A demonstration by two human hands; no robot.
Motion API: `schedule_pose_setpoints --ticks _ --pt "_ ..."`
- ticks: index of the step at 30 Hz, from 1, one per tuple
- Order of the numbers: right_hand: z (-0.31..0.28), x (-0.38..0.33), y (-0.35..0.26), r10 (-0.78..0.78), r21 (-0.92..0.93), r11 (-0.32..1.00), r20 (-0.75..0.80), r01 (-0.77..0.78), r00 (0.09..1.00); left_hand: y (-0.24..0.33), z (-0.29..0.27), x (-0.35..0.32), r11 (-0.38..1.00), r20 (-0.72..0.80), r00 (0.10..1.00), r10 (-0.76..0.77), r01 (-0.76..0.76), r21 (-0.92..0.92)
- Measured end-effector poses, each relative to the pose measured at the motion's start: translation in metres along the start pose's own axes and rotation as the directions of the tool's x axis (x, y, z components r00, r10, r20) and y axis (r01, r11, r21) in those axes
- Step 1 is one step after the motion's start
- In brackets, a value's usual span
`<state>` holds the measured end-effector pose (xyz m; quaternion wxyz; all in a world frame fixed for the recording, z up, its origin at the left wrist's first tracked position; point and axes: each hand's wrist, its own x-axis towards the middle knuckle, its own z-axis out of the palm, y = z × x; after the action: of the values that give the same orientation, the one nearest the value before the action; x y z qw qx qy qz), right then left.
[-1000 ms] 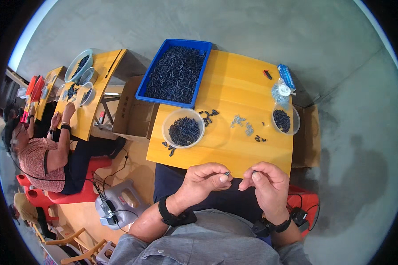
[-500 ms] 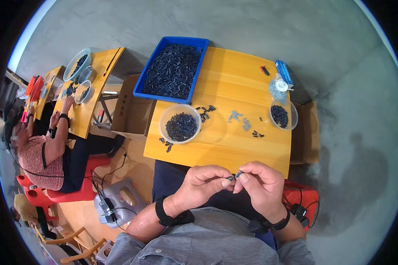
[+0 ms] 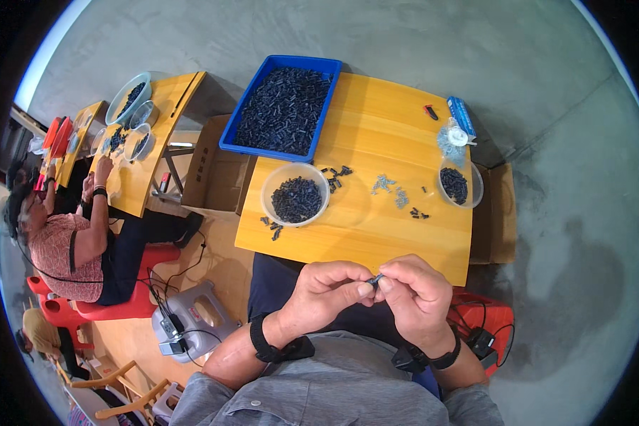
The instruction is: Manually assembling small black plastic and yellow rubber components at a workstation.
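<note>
Just beyond the near edge of the wooden table, on my side, my two hands meet in front of my body. My left hand pinches a small black cylindrical part between thumb and forefinger. The thumb and fingertips of my right hand close on the same spot, holding a small black piece against it. Fingers cover most of both pieces, so how they join is hidden. On the table beyond lie loose black parts and small clear or silvery pieces.
A clear bowl of black parts stands left, a smaller clear tub right. Behind is a blue tray heaped with black parts. A clear bag, blue box and red-black tool lie far right. A co-worker sits left.
My right fingertips have come in against the left ones, and the two black pieces, apart before, now meet. The whole view has shifted slightly.
</note>
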<state>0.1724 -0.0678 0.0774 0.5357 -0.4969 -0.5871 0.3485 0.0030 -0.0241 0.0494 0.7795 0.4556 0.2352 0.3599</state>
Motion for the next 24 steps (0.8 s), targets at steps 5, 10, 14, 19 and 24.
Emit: schedule_pose_setpoints --ticks 5,10,14,19,24 --pt "0.002 0.001 0.005 -0.01 -0.011 1.0 0.008 0.01 1.0 -0.003 -0.002 0.001 1.0 -0.016 1.0 0.009 -0.009 0.012" --pt "0.001 0.007 0.003 -0.032 -0.022 0.999 0.058 0.033 0.998 0.003 -0.002 0.0 0.994 -0.019 0.997 -0.079 0.077 -0.071" --pt "0.0 0.008 0.005 -0.031 0.03 0.999 0.07 0.029 0.997 0.001 -0.004 0.002 0.994 -0.005 0.996 -0.087 0.087 -0.07" --pt "-0.002 0.01 0.005 0.008 0.027 1.0 0.093 -0.011 0.996 -0.001 -0.004 0.003 0.996 -0.033 0.996 -0.082 0.081 -0.044" --pt "-0.003 0.012 0.007 0.003 -0.004 1.0 0.093 -0.002 0.996 -0.002 -0.005 0.005 0.998 -0.049 0.997 -0.054 0.053 -0.022"
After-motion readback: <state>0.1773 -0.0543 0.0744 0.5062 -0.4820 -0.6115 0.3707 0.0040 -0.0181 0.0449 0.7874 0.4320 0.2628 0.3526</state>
